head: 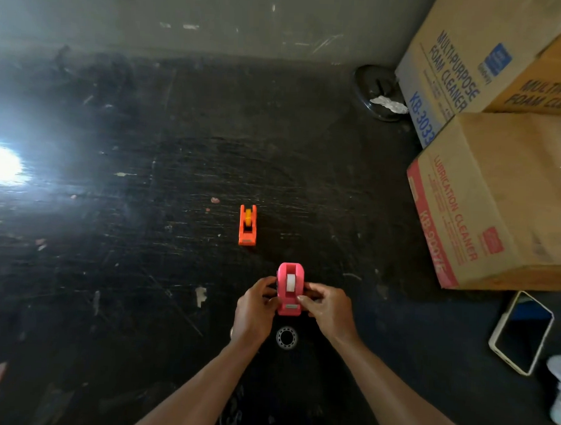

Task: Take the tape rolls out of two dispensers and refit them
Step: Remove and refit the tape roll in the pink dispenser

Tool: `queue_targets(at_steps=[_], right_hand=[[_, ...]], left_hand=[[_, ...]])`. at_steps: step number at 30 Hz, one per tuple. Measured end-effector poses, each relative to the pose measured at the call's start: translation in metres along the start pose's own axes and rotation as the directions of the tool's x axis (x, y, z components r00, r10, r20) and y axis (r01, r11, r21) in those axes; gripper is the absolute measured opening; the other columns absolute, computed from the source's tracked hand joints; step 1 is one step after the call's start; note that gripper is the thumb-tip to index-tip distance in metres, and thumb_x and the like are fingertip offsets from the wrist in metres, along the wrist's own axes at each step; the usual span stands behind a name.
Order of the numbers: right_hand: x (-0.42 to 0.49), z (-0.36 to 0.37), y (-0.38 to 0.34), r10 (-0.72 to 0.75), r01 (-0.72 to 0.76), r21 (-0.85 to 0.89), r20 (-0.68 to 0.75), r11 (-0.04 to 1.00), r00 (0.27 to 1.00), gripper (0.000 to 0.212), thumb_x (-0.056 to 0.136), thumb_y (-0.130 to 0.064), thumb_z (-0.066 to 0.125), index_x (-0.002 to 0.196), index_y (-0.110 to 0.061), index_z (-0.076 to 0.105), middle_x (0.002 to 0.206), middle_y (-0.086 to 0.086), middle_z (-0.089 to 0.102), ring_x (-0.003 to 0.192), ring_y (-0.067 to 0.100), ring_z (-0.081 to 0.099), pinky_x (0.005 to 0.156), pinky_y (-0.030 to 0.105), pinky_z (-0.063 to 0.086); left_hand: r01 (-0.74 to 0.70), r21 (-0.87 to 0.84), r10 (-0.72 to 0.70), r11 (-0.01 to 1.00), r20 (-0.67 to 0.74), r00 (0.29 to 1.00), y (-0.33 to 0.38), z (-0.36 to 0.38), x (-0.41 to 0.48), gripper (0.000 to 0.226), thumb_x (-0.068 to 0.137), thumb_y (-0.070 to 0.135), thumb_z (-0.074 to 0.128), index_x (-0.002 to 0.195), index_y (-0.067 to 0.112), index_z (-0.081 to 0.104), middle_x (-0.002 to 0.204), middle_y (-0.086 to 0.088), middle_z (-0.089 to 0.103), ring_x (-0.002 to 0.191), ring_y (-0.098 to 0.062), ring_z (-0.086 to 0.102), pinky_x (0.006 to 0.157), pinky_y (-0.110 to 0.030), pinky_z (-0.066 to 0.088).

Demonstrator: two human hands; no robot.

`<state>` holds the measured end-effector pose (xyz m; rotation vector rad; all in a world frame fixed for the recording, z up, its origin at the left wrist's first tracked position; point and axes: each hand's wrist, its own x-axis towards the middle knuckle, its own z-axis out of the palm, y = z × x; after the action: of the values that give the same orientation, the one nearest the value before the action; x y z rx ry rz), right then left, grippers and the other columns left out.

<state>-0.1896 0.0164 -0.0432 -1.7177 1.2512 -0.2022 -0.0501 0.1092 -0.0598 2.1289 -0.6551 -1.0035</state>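
A pink tape dispenser [289,288] stands on the dark scratched table in front of me, with a white tape roll [291,283] seated in it. My left hand [255,307] grips its left side and my right hand [328,307] grips its right side, fingertips near the cutter end. Farther away stands an orange tape dispenser [247,225] with a yellow roll [248,215] in it, untouched. A small ring-shaped part [286,338] lies on the table just below the pink dispenser, between my wrists.
Stacked cardboard boxes [498,196] fill the right side. A phone in a white case [521,332] lies at the right, a white spool [559,385] beyond it at the edge. A dark round lid [374,91] rests at the back. Bright glare sits at the left.
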Motion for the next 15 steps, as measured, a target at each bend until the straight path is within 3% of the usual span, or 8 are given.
queue_targets(at_steps=[4, 8, 12, 15], right_hand=[[-0.0043, 0.0028, 0.0037, 0.001, -0.001, 0.014, 0.007, 1.0, 1.0, 0.036, 0.092, -0.018, 0.075, 0.128, -0.02, 0.071, 0.116, -0.005, 0.077, 0.099, 0.006, 0.073, 0.09, 0.035, 0.063], [-0.0051, 0.0039, 0.0051, -0.011, 0.011, 0.002, 0.002, 1.0, 1.0, 0.037, 0.093, -0.019, 0.074, 0.129, -0.02, 0.07, 0.119, -0.003, 0.077, 0.103, 0.007, 0.073, 0.092, 0.038, 0.062], [-0.0047, 0.004, 0.0025, -0.033, 0.033, -0.02, -0.034, 0.999, 0.999, 0.045, 0.092, -0.022, 0.075, 0.136, -0.019, 0.065, 0.123, -0.003, 0.074, 0.107, 0.007, 0.07, 0.095, 0.033, 0.06], [-0.0024, 0.0024, -0.0042, -0.1, 0.094, -0.08, -0.076, 0.992, 0.992, 0.049, 0.09, -0.025, 0.077, 0.137, -0.021, 0.063, 0.118, -0.004, 0.071, 0.098, 0.005, 0.07, 0.087, 0.029, 0.062]], left_hand=[[-0.002, -0.003, 0.002, 1.0, -0.003, 1.0, -0.0023, 0.0016, -0.0046, 0.051, 0.096, 0.007, 0.067, 0.143, 0.021, 0.055, 0.124, -0.003, 0.071, 0.109, -0.014, 0.07, 0.093, -0.037, 0.062], [0.001, 0.001, -0.001, 1.0, -0.002, 1.0, -0.002, 0.0009, -0.0064, 0.05, 0.096, 0.009, 0.067, 0.143, 0.023, 0.055, 0.122, -0.002, 0.071, 0.108, -0.014, 0.07, 0.093, -0.038, 0.062], [-0.002, -0.037, 0.002, 0.999, 0.001, 1.0, -0.0017, 0.0017, -0.0069, 0.05, 0.096, 0.008, 0.067, 0.142, 0.022, 0.055, 0.119, -0.002, 0.072, 0.106, -0.014, 0.071, 0.092, -0.04, 0.063], [0.02, -0.081, -0.019, 0.996, 0.002, 1.0, -0.0008, 0.0019, -0.007, 0.047, 0.096, 0.006, 0.067, 0.139, 0.021, 0.058, 0.115, -0.003, 0.073, 0.102, -0.016, 0.073, 0.091, -0.041, 0.063]])
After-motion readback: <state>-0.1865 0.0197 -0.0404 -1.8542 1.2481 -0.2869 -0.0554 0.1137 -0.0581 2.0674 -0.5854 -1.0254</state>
